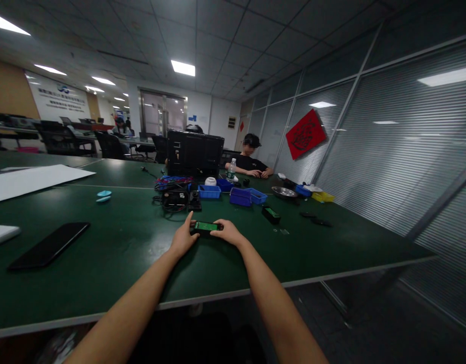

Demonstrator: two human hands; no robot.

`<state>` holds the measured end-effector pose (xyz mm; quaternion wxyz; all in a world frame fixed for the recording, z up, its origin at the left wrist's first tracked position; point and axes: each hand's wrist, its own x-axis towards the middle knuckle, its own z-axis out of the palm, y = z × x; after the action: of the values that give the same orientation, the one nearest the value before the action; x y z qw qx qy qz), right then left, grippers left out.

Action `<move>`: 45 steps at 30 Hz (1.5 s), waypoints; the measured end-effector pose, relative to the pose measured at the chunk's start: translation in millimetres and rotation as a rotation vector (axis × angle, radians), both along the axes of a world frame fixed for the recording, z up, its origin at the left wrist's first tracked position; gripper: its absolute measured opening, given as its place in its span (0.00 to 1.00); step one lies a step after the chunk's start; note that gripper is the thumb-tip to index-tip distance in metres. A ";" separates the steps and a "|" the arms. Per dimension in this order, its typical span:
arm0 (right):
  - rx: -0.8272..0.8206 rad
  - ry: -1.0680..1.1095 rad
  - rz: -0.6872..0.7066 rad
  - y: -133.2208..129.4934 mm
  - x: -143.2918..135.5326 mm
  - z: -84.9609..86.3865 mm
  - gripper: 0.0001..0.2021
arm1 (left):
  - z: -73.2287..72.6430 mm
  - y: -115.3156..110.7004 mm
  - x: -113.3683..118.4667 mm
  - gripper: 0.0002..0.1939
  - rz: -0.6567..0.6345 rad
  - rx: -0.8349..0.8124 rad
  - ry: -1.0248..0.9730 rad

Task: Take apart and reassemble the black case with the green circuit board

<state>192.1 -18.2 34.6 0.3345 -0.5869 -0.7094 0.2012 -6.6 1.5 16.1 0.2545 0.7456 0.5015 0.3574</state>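
Note:
Low over the green table, a small black box with a green circuit board [207,227] in its top lies level between my two hands. My left hand [184,236] holds its left end, thumb along the near edge and one finger pointing away from me. On the right end, my right hand [228,233] grips with the thumb at the near corner; its other fingers are partly hidden behind the box. Farther right stands a similar black box with a green board [271,214], which neither hand touches.
Beyond my hands are tangled cables [172,184], blue bins [209,191], a baseball [210,181], a bottle [232,168] and a monitor [195,153]. A metal bowl [284,192] sits right; a black keyboard-like slab [51,244] lies left. A person [250,159] sits across the table.

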 end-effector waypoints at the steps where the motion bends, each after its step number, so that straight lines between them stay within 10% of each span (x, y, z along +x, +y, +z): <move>1: 0.003 -0.011 -0.072 2.5 3.9 -1.2 0.19 | -1.5 1.3 -0.1 0.44 0.011 0.008 -0.014; 7: -0.064 -0.104 -0.623 11.5 46.4 -4.2 0.23 | -9.5 6.8 -1.2 0.39 0.047 0.040 0.017; 11: -0.090 -0.116 -0.738 12.0 61.2 -5.0 0.24 | -11.9 7.9 -1.5 0.37 0.038 0.075 0.045; 32: -0.095 -0.358 -0.623 7.7 25.5 -3.0 0.22 | -19.2 14.7 -2.0 0.36 0.044 0.101 0.041; 45: 0.175 -0.606 -0.503 -4.8 -13.7 -0.6 0.24 | -16.7 12.7 -1.7 0.35 0.050 0.070 0.027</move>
<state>178.4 -23.0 34.0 0.1978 -0.7442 -0.6246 -0.1301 -8.3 14.1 -0.7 0.2125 0.7459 0.5108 0.3709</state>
